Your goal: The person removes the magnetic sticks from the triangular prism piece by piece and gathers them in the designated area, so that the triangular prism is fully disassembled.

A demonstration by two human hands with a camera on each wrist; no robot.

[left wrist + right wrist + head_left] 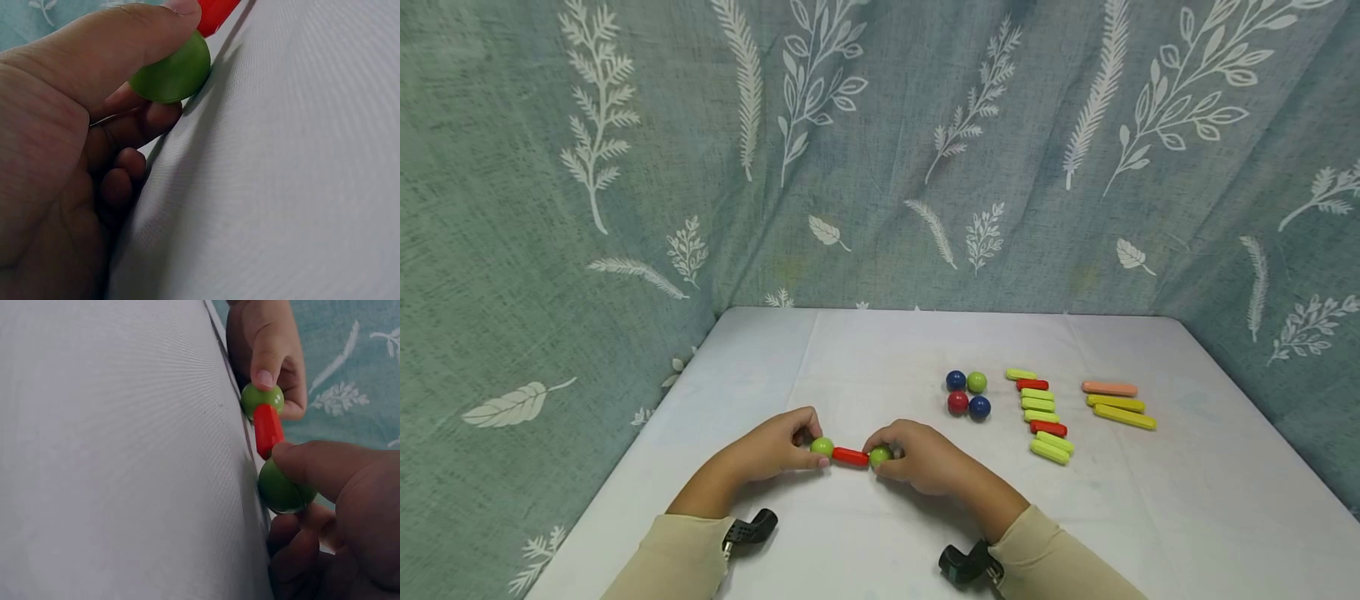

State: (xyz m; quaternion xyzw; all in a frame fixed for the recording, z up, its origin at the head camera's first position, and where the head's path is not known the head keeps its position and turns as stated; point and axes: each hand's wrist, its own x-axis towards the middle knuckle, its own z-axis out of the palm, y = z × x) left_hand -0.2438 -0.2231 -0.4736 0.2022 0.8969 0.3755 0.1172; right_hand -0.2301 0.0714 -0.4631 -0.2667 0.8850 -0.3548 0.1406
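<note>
Between the two hands, low over the white table, a short red stick (851,457) lies with a green ball at each end. My left hand (775,450) pinches the left green ball (822,447) between thumb and fingers. With thumb and fingertips my right hand (921,457) grips the right green ball (880,456). In the right wrist view, the red stick (269,430) spans from one ball to the other, its near end right at the right thumb. The left wrist view has the left thumb pressed over its green ball (175,74), partly hiding it.
Beyond the right hand sit two blue balls (980,407), a red ball (958,403) and another green ball (977,382). A column of short yellow-green sticks (1038,404) and red sticks (1048,427) lies right of them. Farther right are longer yellow sticks (1124,416) and an orange stick (1109,388).
</note>
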